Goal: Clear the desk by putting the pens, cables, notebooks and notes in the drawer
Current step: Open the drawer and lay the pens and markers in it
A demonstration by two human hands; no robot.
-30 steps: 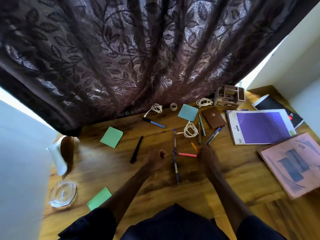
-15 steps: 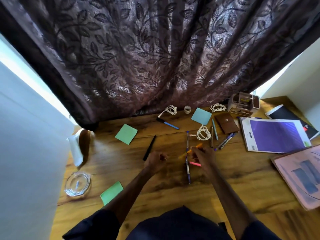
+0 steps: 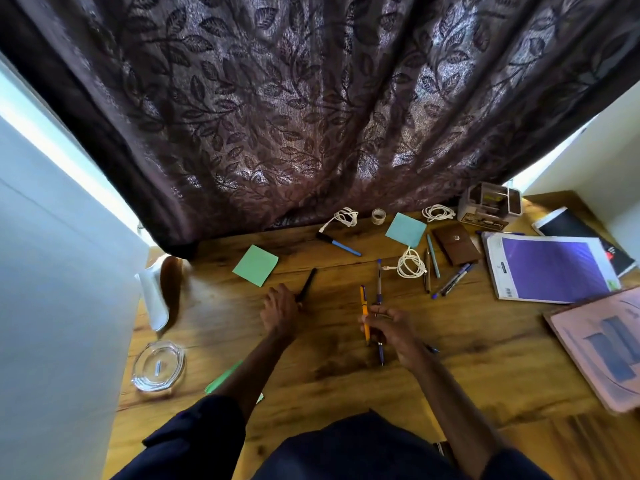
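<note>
Right hand [image 3: 391,329]: fingers pinch the orange pen [image 3: 364,313] at mid-barrel; a blue pen [image 3: 380,351] juts out just below them, seemingly in the same grip.
Left hand [image 3: 280,308]: fingers curled at the near end of the black pen [image 3: 307,284]; whether they have closed on it, cannot tell.
Pens: light, stiff, smooth; they roll. Judged best taken mid-barrel, several bundled together.
Loose pens [image 3: 450,280]: beyond and to the right of the right fingers, flat on the table [image 3: 346,382].
Cable [image 3: 410,265]: just beyond the right fingers; soft, coiled, liable to unwind; take across the whole coil.
Notes [image 3: 255,265]: beyond the left fingers; thin, flimsy; lift by an edge.
Notebook [image 3: 550,268]: far right; heavier, flexible; grip at the spine.
Drawer: not in view.
</note>
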